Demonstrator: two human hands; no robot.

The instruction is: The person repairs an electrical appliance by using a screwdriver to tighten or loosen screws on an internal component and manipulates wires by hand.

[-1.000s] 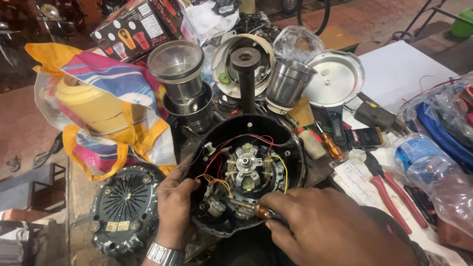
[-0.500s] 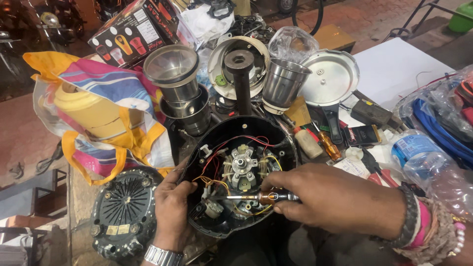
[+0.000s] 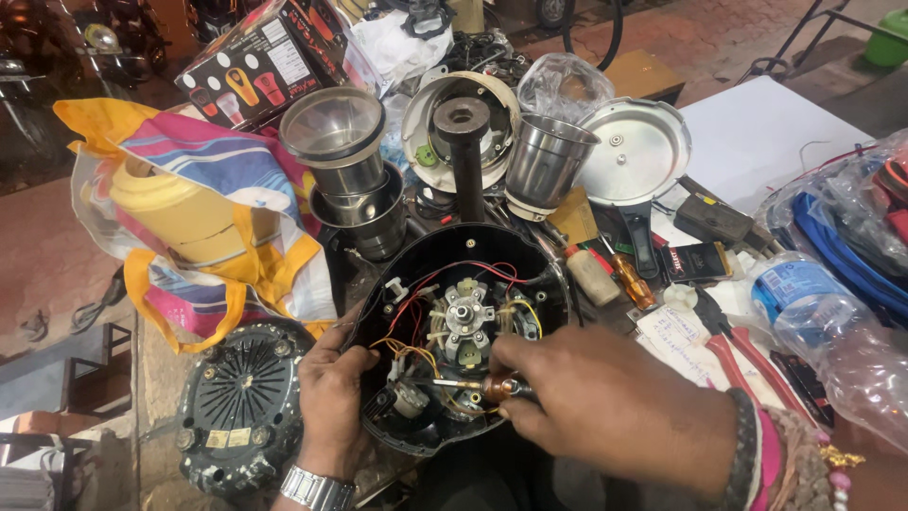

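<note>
At the far left lies a yellow and pink striped fabric bag (image 3: 189, 218), and below it a round black ribbed base cover (image 3: 244, 402) on the bench. The left hand (image 3: 333, 397) is curled over the left rim of the open round black appliance housing (image 3: 454, 331) and grips it, fingers reaching inside near the red and yellow wires (image 3: 411, 317). The grey metal motor core (image 3: 466, 322) sits in the middle. The right hand (image 3: 605, 407) is closed around a small screwdriver with amber handle (image 3: 478, 386). Its long axis lies nearly horizontal, the tip pointing left, just below the motor core. Red-handled pliers (image 3: 747, 360) lie to the right.
</note>
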